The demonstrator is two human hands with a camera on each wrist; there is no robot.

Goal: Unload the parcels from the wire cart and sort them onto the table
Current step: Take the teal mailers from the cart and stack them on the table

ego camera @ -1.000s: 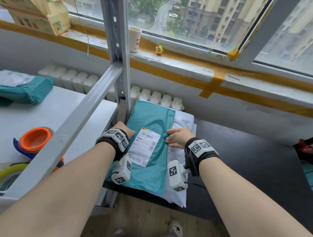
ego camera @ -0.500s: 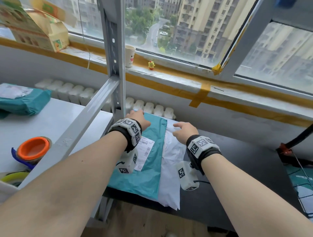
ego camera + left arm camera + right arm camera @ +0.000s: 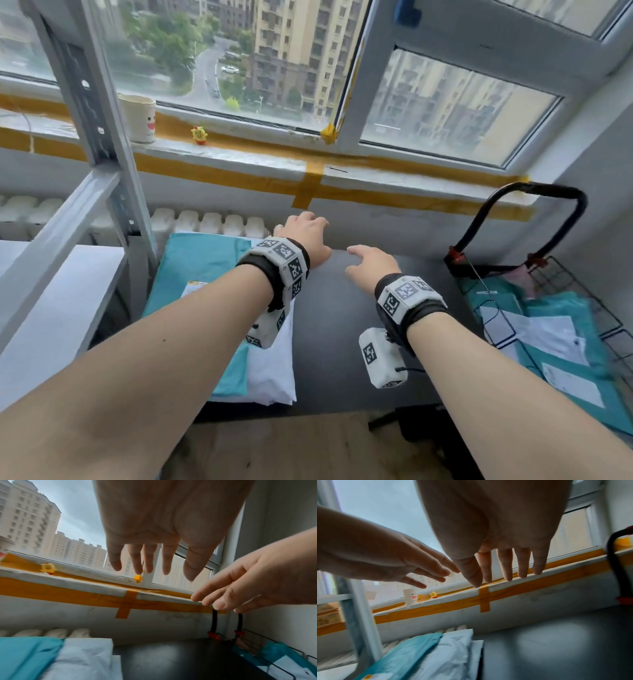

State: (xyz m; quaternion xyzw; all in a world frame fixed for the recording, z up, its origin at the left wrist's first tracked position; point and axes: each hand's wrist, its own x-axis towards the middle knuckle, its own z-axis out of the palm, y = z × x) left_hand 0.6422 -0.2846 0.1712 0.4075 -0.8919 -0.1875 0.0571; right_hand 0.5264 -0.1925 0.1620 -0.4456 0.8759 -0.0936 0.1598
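A teal parcel with a white label lies on a white parcel at the left end of the black table. Both my hands hover above the table, empty, fingers straight and spread. My left hand is just right of the stacked parcels; my right hand is beside it over bare table. The wire cart with a black handle stands at the right and holds several teal and white parcels. The wrist views show the left hand and the right hand held open.
A grey metal shelf upright and a white shelf surface stand at the left. The window sill with yellow tape carries a paper cup and a small yellow toy. A radiator runs behind the table.
Both hands have lifted off the teal parcel and moved right over the bare table. My view has swung right, so the wire cart has come into sight.
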